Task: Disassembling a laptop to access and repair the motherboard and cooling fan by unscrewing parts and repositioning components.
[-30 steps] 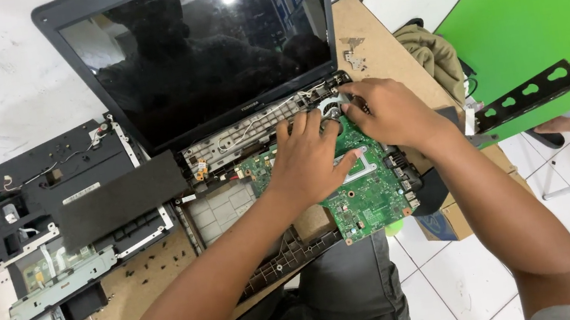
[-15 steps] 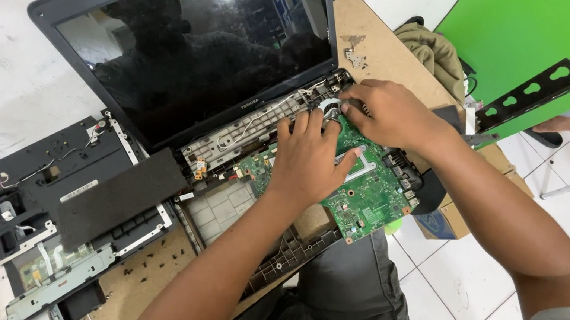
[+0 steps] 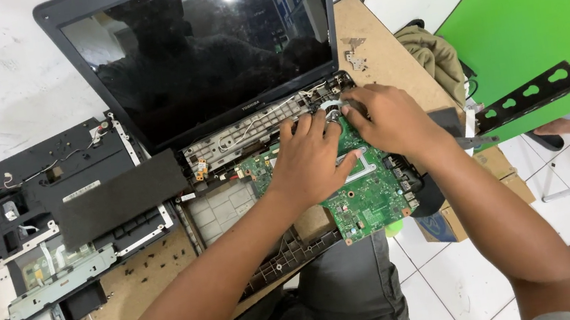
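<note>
Below the laptop screen (image 3: 208,51), the green motherboard (image 3: 366,197) lay in the opened base; left hand (image 3: 311,160) pressed flat on it, right hand (image 3: 388,118) fingertips pinching at its top edge, seemingly freeing a connector.

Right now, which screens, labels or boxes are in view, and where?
Laptop screen: top centre, upright, dark, off, reflecting a ceiling light.
White label: thin strip on the black cover left of the laptop.
Cardboard box: below the bench's right edge, brown with a blue side.
</note>
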